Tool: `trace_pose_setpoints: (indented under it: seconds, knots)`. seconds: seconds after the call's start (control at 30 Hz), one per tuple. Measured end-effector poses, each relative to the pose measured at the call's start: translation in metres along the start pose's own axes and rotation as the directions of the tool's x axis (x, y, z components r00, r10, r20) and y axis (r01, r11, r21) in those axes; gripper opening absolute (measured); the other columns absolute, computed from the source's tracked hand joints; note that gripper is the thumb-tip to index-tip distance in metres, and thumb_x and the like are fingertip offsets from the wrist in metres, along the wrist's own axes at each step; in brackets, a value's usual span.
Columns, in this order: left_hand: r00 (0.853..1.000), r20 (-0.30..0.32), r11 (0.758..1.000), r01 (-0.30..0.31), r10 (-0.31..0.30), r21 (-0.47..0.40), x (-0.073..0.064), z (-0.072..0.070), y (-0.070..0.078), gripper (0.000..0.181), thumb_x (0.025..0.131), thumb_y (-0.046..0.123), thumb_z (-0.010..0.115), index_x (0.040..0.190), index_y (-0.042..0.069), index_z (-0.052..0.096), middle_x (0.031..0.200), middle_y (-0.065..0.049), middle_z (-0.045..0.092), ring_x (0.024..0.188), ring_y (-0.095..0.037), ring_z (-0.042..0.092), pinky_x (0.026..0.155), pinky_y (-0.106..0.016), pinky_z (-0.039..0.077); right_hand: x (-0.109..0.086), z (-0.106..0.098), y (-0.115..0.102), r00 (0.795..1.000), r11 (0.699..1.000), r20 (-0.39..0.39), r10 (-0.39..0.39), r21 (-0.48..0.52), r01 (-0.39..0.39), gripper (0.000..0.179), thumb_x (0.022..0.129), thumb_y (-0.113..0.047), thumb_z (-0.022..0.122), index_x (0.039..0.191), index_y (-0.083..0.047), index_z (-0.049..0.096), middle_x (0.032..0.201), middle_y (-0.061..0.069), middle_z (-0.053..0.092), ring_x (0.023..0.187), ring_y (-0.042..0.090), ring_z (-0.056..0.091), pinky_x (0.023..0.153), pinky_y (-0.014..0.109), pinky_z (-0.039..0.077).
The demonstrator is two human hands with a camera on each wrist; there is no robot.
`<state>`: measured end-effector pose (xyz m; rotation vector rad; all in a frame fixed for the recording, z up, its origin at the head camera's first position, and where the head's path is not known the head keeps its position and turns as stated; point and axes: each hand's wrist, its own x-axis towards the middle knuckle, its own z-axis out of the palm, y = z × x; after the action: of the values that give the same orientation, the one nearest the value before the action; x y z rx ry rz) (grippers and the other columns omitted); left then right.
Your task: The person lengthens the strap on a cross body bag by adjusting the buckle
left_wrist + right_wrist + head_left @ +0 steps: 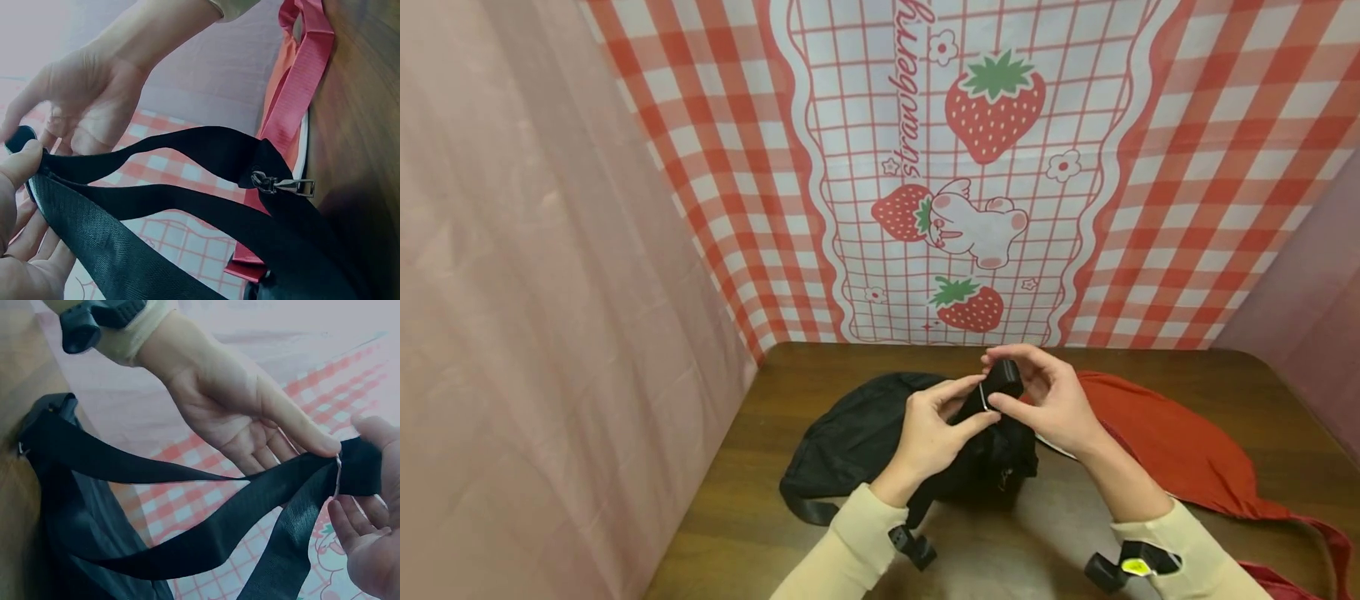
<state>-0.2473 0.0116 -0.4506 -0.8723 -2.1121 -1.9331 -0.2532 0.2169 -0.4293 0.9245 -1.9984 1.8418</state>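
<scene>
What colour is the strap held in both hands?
The strap is black; the right wrist view shows it best.

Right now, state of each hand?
Left hand: closed, pinching the black strap.
Right hand: closed, holding the strap's looped end.

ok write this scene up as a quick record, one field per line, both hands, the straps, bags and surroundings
left hand: pinches the black strap at a thin metal adjuster
right hand: holds the strap's looped end, just beyond the adjuster
strap state: raised off the table, several lengths meeting at the adjuster
black bag: on the table, partly behind the left hand
red bag: on the table, right of the black bag
backdrop: red and white check with printed strawberries
</scene>
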Motion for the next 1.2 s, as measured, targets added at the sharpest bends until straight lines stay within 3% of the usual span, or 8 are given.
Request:
trace_pose_setpoints:
  seconds: [0.13,0.4,0.53,0.63,0.7,0.87,1.03,1.2]
  knots:
    - [1.000,-0.003,1.000,0.013,-0.013,-0.007,0.002,-0.001,0.000,0.049,0.090,0.005,0.086,0.137,0.004,0.072,0.135,-0.015,0.074,0.127,-0.025,0.071,0.105,-0.023,0.057,0.002,0.001,-0.002,0.998,0.996,-0.016,0.059,-0.060,-0.060,0.037,0.092,0.015,0.073,0.128,0.009,0.068,0.120,-0.007,0.076,0.107,0.007,0.075,0.088,0.020,0.063]
    - [1.000,0.011,0.999,0.009,-0.009,-0.044,0.003,0.002,-0.001,0.045,0.092,0.004,0.083,0.136,0.001,0.072,0.130,-0.021,0.075,0.121,-0.029,0.074,0.101,-0.025,0.060,0.001,-0.006,-0.008,0.992,0.989,-0.086,0.091,0.128,-0.080,0.042,0.096,0.015,0.068,0.137,0.010,0.063,0.122,-0.006,0.077,0.115,0.007,0.073,0.096,0.021,0.061]
    - [0.999,-0.033,0.998,0.002,-0.004,-0.060,0.006,-0.002,-0.001,0.045,0.092,0.003,0.082,0.135,0.001,0.072,0.128,-0.022,0.075,0.119,-0.032,0.074,0.100,-0.027,0.061,-0.007,-0.010,-0.001,0.995,0.989,-0.062,0.075,-0.121,-0.082,0.056,0.086,0.012,0.081,0.139,0.003,0.064,0.123,-0.006,0.075,0.113,0.002,0.070,0.098,0.014,0.057]
    - [0.998,-0.062,0.998,0.012,-0.015,-0.057,0.006,-0.006,0.001,0.044,0.092,0.004,0.083,0.135,0.002,0.072,0.127,-0.021,0.076,0.119,-0.032,0.074,0.101,-0.028,0.061,-0.016,-0.008,0.008,0.997,0.922,-0.014,0.080,-0.378,-0.079,0.054,0.080,-0.002,0.093,0.130,-0.007,0.072,0.117,-0.003,0.078,0.106,0.000,0.072,0.092,0.010,0.057]
    - [0.998,-0.065,0.998,0.024,-0.028,-0.059,0.006,-0.007,0.001,0.044,0.092,0.004,0.083,0.135,0.003,0.072,0.128,-0.020,0.076,0.120,-0.031,0.073,0.102,-0.028,0.060,-0.022,-0.005,0.013,0.995,0.884,0.006,0.096,-0.460,-0.082,0.048,0.080,-0.012,0.095,0.124,-0.011,0.077,0.113,0.001,0.081,0.104,0.006,0.076,0.090,0.012,0.058]
    - [0.996,-0.075,0.995,0.034,-0.041,-0.090,0.006,-0.009,0.003,0.044,0.094,0.004,0.082,0.136,0.001,0.071,0.129,-0.022,0.075,0.121,-0.033,0.073,0.105,-0.029,0.059,-0.026,-0.001,0.017,0.992,0.846,-0.024,0.125,-0.519,-0.119,0.040,0.082,-0.016,0.094,0.119,-0.011,0.081,0.110,0.007,0.083,0.098,0.018,0.080,0.085,0.019,0.063]
    - [0.994,-0.100,0.994,0.028,-0.039,-0.107,0.005,-0.011,0.004,0.045,0.093,0.002,0.081,0.137,0.000,0.070,0.128,-0.024,0.074,0.121,-0.035,0.073,0.106,-0.030,0.058,-0.031,-0.003,0.018,0.991,0.839,0.017,0.131,-0.535,-0.101,0.043,0.084,-0.017,0.093,0.124,-0.012,0.079,0.111,0.004,0.082,0.094,0.010,0.078,0.082,0.025,0.065]
    - [0.996,-0.076,0.996,0.028,-0.035,-0.083,0.004,-0.010,0.004,0.045,0.093,0.004,0.082,0.137,0.001,0.070,0.131,-0.022,0.074,0.122,-0.032,0.073,0.105,-0.029,0.059,-0.026,0.007,0.015,0.999,0.838,0.017,0.041,-0.545,-0.025,0.040,0.083,-0.012,0.093,0.120,-0.015,0.077,0.108,0.001,0.082,0.095,0.012,0.078,0.084,0.034,0.067]
